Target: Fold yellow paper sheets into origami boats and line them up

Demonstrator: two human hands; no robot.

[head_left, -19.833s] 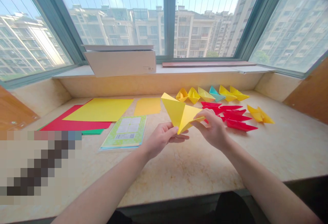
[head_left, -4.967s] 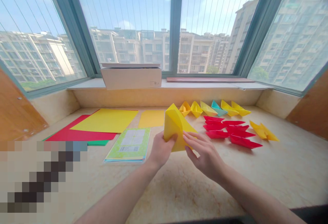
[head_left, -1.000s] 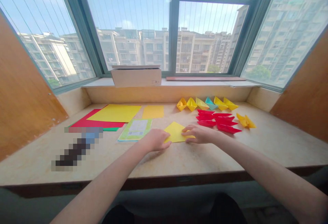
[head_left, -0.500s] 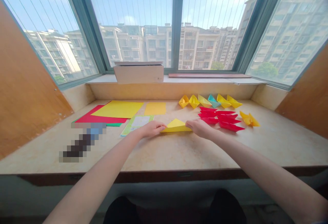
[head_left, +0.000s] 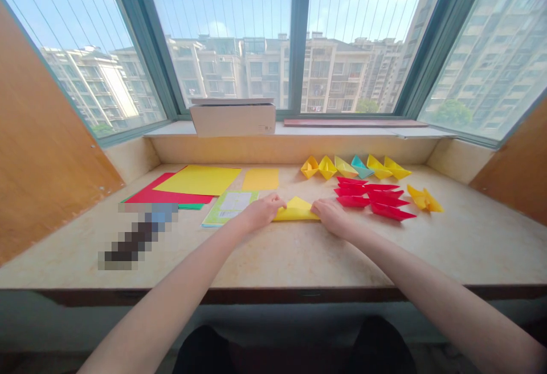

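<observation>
A partly folded sheet of yellow paper (head_left: 296, 210), with a pointed top and a straight lower band, lies on the counter in front of me. My left hand (head_left: 265, 212) pinches its left end between thumb and fingers. At the opposite end my right hand (head_left: 332, 215) grips the corner, its fingers curled and low against the counter. Just right of that hand lie several red paper boats (head_left: 387, 196). A green-and-white booklet (head_left: 226, 207) is beside my left hand, partly covered by it.
Yellow paper boats (head_left: 327, 167) and a blue-green boat (head_left: 361, 166) line the back. A yellow folded piece (head_left: 424, 198) sits at right. Large yellow (head_left: 200, 180) and red sheets (head_left: 147, 192) lie left, near a smaller orange-yellow sheet (head_left: 261, 179). A white box (head_left: 233, 120) stands on the sill.
My left hand has lifted slightly and its fingers have bunched at the paper's left end. The right hand has settled lower at the right end. The view has shifted slightly.
</observation>
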